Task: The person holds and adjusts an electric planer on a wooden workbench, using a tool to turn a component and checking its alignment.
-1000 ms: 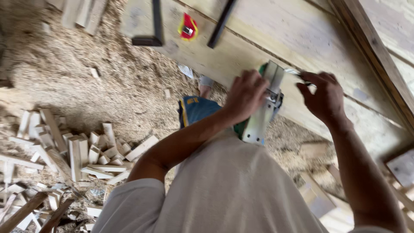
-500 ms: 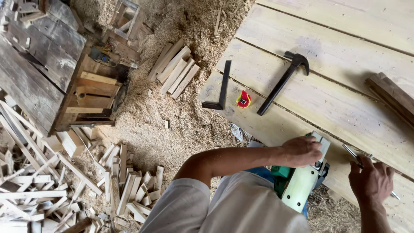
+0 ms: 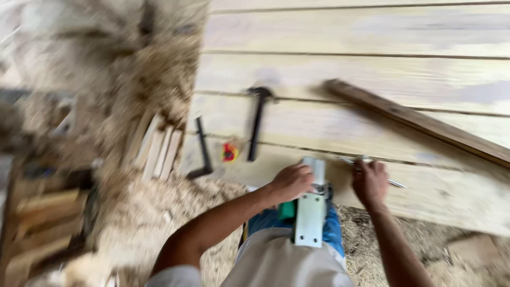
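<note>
The left hand [image 3: 291, 180] is clamping its grip on the green-and-grey power planer [image 3: 309, 210] at the plank surface [image 3: 435, 194] edge, a heavy, rigid tool best held by its body, while the right hand [image 3: 370, 183] is pinching a thin metal rod [image 3: 396, 183].

Wide pale planks [image 3: 372, 32] form the tabletop, running left to right under even daylight. To the left the floor [image 3: 138, 212] is heaped with sawdust and shavings — short offcuts [image 3: 156, 151] lie near the plank edge, all blurred.
</note>
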